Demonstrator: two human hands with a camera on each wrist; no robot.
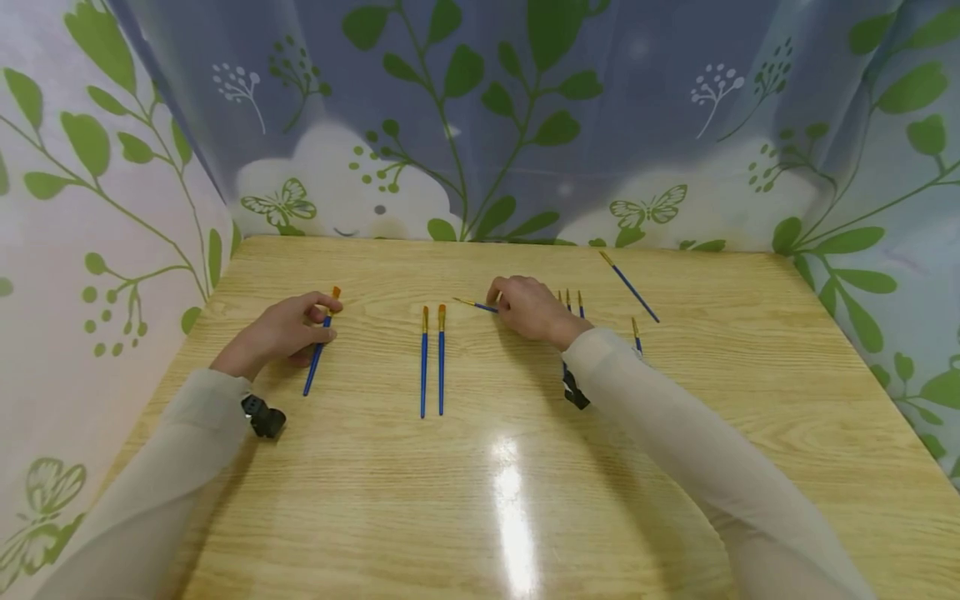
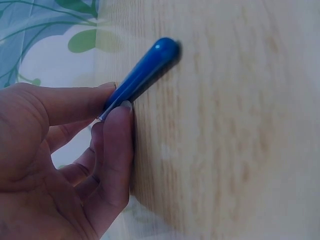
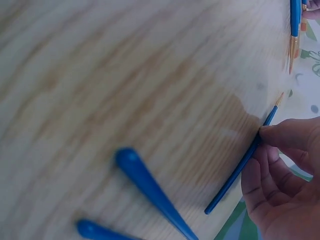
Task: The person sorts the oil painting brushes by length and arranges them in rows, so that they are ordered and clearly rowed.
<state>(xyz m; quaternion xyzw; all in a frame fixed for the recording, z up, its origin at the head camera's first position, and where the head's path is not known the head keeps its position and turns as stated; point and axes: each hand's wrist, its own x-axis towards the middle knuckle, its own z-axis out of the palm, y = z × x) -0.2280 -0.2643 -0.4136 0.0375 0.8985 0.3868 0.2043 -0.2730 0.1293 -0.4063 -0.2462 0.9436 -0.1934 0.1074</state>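
Observation:
On the left of the table, my left hand (image 1: 288,325) pinches a flat paintbrush (image 1: 318,358) with a blue handle and orange bristles. The left wrist view shows the rounded end of this blue handle (image 2: 147,65) projecting past thumb and fingers, close to the wood. My right hand (image 1: 532,308) holds a thin, pointed paintbrush (image 1: 480,306) between thumb and fingers, its tip to the left. In the right wrist view that brush's handle (image 3: 232,177) slants low along the tabletop. Between the hands, two flat paintbrushes, one (image 1: 423,367) left of the other (image 1: 442,367), lie side by side.
Several more blue paintbrushes lie at the right: a group of three tips (image 1: 567,298) shows past my right wrist, partly hidden. One brush (image 1: 637,333) is half covered by the sleeve, and another (image 1: 633,292) lies slanted near the back. A patterned curtain (image 1: 525,167) borders the wooden table (image 1: 360,500).

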